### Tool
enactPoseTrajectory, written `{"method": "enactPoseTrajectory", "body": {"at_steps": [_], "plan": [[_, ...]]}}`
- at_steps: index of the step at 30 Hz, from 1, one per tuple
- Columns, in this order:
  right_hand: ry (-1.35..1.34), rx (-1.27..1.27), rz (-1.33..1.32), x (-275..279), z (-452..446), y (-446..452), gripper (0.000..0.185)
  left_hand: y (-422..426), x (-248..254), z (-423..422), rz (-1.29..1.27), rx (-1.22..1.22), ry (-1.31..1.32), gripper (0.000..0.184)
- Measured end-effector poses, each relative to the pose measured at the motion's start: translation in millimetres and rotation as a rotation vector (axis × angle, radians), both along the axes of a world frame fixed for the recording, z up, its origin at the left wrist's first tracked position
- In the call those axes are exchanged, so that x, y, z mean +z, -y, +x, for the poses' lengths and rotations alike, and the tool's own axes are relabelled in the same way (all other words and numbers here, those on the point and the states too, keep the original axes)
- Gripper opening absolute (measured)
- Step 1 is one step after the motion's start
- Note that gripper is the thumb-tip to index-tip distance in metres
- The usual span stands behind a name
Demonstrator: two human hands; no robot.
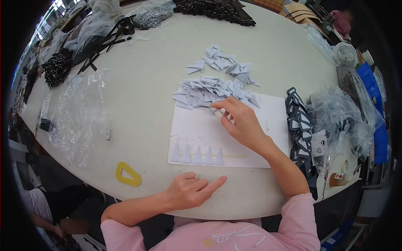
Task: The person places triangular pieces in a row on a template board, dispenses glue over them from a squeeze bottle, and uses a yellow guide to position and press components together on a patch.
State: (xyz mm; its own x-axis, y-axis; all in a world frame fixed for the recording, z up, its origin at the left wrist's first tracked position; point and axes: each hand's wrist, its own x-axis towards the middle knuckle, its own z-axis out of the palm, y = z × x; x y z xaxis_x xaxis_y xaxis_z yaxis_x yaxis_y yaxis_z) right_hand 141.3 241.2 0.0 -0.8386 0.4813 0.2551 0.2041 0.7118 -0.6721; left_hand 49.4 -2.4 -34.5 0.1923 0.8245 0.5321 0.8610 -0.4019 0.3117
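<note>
My right hand is at the near edge of a heap of small white triangular pieces, its thumb and fingers pinched around something small and partly hidden. Under that hand lies a white sheet. Several white triangles stand in a row, points up, along the sheet's near left edge, beside a thin yellowish strip. My left hand rests on the table just in front of the sheet, index finger stretched out, the other fingers curled, with nothing visible in it.
A yellow ring-shaped piece lies at the near left. Clear plastic spreads over the left side. Dark pieces with white faces line the sheet's right. Black straps and bags sit behind; a person is at the lower left.
</note>
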Motion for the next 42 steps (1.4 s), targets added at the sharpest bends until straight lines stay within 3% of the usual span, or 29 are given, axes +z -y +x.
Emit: {"method": "enactPoseTrajectory", "body": {"at_steps": [3, 4, 10, 13, 16, 20, 22, 25, 28, 31, 37, 42], "plan": [[-0.113, -0.036, 0.542, -28, -38, -7, 0.019, -1, 0, -4, 0.013, 0.000, 0.031, 0.058], [-0.028, -0.032, 0.664, -36, -47, -12, 0.013, 0, 0, -7, 0.003, 0.004, 0.034, 0.058], [-0.027, -0.081, 0.251, -26, -45, -20, 0.011, -1, -5, -10, -0.025, 0.023, 0.094, 0.054], [-0.026, -0.154, -0.233, -3, -43, -23, 0.015, -5, 0, -12, -0.040, 0.028, 0.147, 0.050], [-0.111, -0.143, -0.225, -5, -41, -35, 0.016, -11, 6, -13, -0.049, 0.055, 0.250, 0.046], [-0.143, -0.191, -0.457, 11, -28, -36, 0.018, -22, 20, -21, -0.074, 0.109, 0.373, 0.036], [-0.201, -0.180, -0.624, 15, -23, -34, 0.018, -28, 41, -26, -0.187, 0.165, 0.604, 0.029], [-0.371, -0.137, -0.382, 13, -22, -26, 0.019, -44, 53, -45, -0.380, 0.220, 0.840, 0.022], [-0.292, -0.214, -0.513, 18, -17, -19, 0.021, -63, 44, -62, -0.472, 0.164, 1.055, 0.028], [-0.399, -0.150, -0.261, 12, -9, -10, 0.022, -76, 39, -67, -0.617, 0.116, 1.313, 0.033], [-0.331, -0.011, 0.025, 8, 21, 20, 0.030, -81, 43, -53, -0.666, 0.025, 1.575, 0.033], [-0.236, 0.138, 0.099, 3, 53, 52, 0.047, -65, 25, -49, -0.663, -0.007, 1.520, 0.021]]}}
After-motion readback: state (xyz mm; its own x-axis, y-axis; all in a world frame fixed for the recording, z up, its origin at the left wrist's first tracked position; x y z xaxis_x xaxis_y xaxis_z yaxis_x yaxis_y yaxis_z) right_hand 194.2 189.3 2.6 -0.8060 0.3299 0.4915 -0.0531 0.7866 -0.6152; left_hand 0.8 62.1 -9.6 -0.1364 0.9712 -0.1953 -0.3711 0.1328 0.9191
